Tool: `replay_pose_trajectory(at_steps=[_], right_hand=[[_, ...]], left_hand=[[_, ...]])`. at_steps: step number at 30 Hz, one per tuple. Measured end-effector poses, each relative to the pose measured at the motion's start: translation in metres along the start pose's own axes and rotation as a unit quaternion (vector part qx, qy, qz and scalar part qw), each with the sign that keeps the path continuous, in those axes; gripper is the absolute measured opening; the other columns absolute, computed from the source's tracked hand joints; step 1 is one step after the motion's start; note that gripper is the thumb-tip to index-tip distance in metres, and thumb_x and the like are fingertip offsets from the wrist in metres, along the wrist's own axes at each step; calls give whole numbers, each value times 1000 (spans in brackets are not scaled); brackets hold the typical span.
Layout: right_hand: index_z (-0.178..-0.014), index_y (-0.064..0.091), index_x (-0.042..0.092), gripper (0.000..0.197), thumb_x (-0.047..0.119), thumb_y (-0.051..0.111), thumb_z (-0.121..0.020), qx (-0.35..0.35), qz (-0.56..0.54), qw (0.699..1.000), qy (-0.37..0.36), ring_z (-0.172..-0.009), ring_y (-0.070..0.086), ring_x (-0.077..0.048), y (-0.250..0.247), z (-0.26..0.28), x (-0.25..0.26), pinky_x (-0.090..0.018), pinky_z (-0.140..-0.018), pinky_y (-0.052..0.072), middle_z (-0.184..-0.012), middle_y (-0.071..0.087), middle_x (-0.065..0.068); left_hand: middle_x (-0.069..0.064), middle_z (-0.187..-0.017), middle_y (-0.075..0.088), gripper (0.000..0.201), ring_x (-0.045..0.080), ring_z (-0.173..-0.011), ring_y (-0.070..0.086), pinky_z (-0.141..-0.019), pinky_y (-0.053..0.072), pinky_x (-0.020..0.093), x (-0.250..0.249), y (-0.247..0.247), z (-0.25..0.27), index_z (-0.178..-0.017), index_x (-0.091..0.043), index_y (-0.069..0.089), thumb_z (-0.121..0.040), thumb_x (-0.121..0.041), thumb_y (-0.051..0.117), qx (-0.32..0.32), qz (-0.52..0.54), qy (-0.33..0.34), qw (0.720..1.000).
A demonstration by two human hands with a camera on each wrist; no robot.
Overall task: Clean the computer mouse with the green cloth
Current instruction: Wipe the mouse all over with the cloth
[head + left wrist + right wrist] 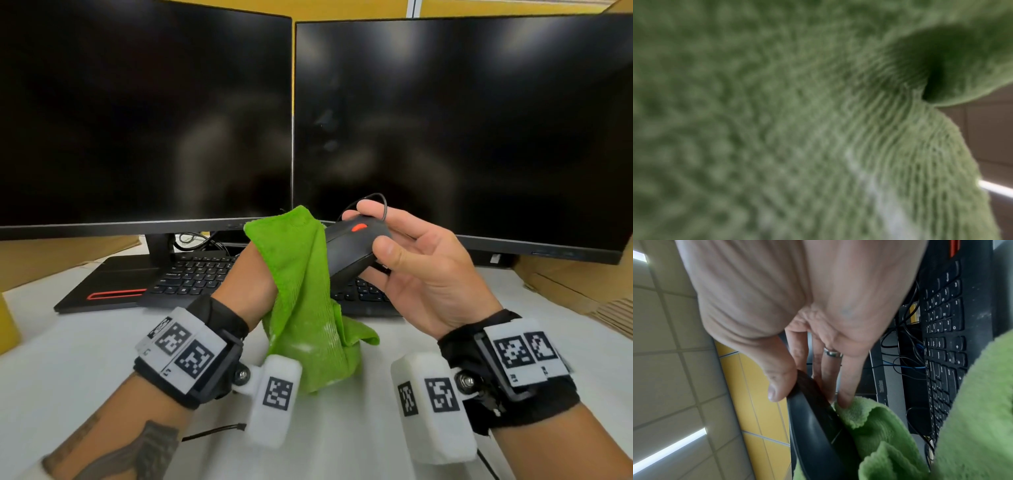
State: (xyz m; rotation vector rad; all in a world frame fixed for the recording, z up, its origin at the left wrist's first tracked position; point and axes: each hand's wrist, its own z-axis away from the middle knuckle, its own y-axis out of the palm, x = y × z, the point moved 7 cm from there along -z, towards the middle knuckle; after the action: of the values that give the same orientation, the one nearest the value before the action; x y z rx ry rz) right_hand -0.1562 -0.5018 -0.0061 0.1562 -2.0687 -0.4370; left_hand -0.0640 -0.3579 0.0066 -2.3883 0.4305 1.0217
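From my remote seat, left to right: left hand [253,274] is wrapped in the green cloth [301,294], fingers buried under it so I can't tell how curled they are; cloth is pressed against the mouse's left side and fills the whole left wrist view; right hand [418,270] has the black mouse [349,250] lifted above the keyboard [195,274], thumb [394,251] on one side, fingers curled round the other.
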Motion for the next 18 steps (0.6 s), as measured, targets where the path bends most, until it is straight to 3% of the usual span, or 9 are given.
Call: replay_pose_trajectory(at_steps=[2,4,5,7,8,10,12,15,18], right_hand=[[-131,65,2,62,15,84,-73,1,-4,1000,-1,-117,68,-33,-1,0,1,-50,-99,57,-133,68,-20],[-132,64,2,57,14,79,-78,-16,-6,1000,-5,-116,68,-32,-3,0,4,-51,-98,57,-132,68,-21],[-133,63,1,54,13,74,-82,-32,-3,999,-7,-114,68,-32,-6,0,6,-51,-98,58,-130,68,-21],[-132,62,2,47,12,65,-86,-71,1,997,-8,-107,71,-30,-13,0,10,-49,-97,59,-124,69,-18],[-128,64,3,44,14,63,-86,-90,-1,996,-9,-104,72,-28,-16,0,13,-47,-94,61,-121,70,-17],[-117,70,6,35,20,65,-85,-127,-12,992,-14,-104,73,-29,-24,0,16,-45,-92,62,-115,72,-15],[-107,73,8,31,26,69,-83,-157,-28,987,-14,-113,73,-34,-30,0,17,-45,-96,61,-111,72,-16],[-106,70,8,35,33,71,-82,-177,-30,984,-3,-114,74,-37,-32,0,15,-46,-99,59,-105,75,-17],[-105,70,10,37,38,72,-81,-169,-7,986,14,-95,76,-31,-28,-1,12,-44,-95,61,-98,75,-13]], left_hand=[[-11,-70,53,17,-14,-57,51,-62,41,5,4,3,-3,-73,-25,51,-87,-15,55,14,10,-10,1000],[-10,-65,61,26,-8,-59,52,-64,49,14,10,-1,-6,-73,-16,59,-96,-2,60,14,25,-22,999],[-2,-65,64,24,2,-61,55,-65,53,26,15,-5,-7,-74,-6,61,-97,-1,60,3,25,-35,999],[21,-76,69,22,20,-70,61,-68,58,49,25,-13,-9,-83,4,64,-93,-16,61,-27,1,-70,997],[23,-83,71,23,25,-75,66,-71,58,53,29,-16,-10,-88,0,66,-89,-22,63,-41,-11,-86,995],[9,-90,73,20,27,-87,71,-78,58,47,35,-21,-9,-101,-15,62,-88,-27,72,-63,-28,-128,989],[2,-97,73,43,23,-91,73,-84,59,47,37,-22,-6,-114,-27,48,-85,-28,80,-68,-42,-142,987],[11,-93,75,59,26,-78,73,-79,61,57,32,-15,-4,-119,-33,41,-83,-10,81,-17,-35,-138,990],[32,-99,71,52,44,-79,73,-78,60,64,25,-1,0,-114,-28,47,-82,-2,79,65,16,-150,986]])
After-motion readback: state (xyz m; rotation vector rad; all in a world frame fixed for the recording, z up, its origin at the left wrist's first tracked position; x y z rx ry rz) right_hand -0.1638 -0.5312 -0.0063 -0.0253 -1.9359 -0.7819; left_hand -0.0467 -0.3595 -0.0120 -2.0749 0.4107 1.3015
